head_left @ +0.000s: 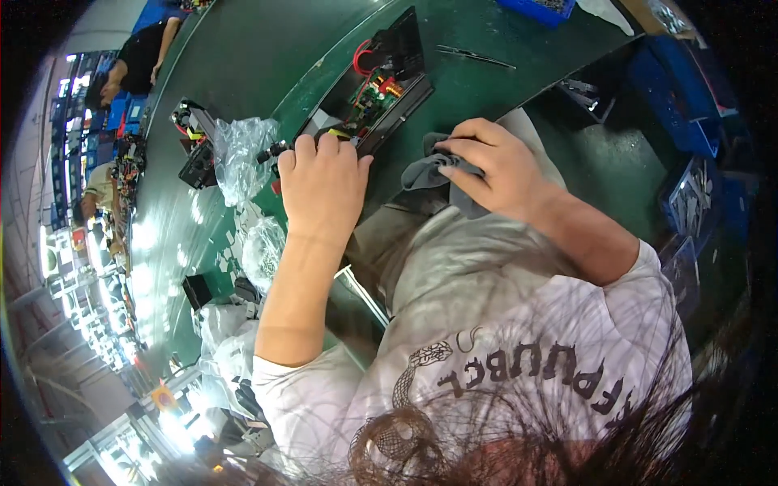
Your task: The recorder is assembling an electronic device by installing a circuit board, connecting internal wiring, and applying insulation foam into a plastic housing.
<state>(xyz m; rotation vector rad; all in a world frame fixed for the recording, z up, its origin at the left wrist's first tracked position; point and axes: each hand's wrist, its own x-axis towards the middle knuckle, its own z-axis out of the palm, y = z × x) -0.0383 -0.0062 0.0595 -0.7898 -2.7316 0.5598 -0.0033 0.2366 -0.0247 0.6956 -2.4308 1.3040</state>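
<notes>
My left hand (318, 190) has its fingers bent over the near end of a black device housing (395, 109). The housing lies opened up, with a green circuit board (374, 99) inside. Red wires (361, 58) loop up from it by a raised black panel (401, 44). Some of the near end is hidden under my fingers. To the right of the housing, my right hand (506, 172) pinches a crumpled dark grey cloth (425, 172) between thumb and fingers, above my lap. The cloth is apart from the housing.
Clear plastic bags (241, 158) lie left of my left hand, beside another black unit with wires (194, 146). Tweezers (476, 57) rest on the green table beyond. Blue bins (673, 93) line the right side. Another person (134, 65) is at the far left.
</notes>
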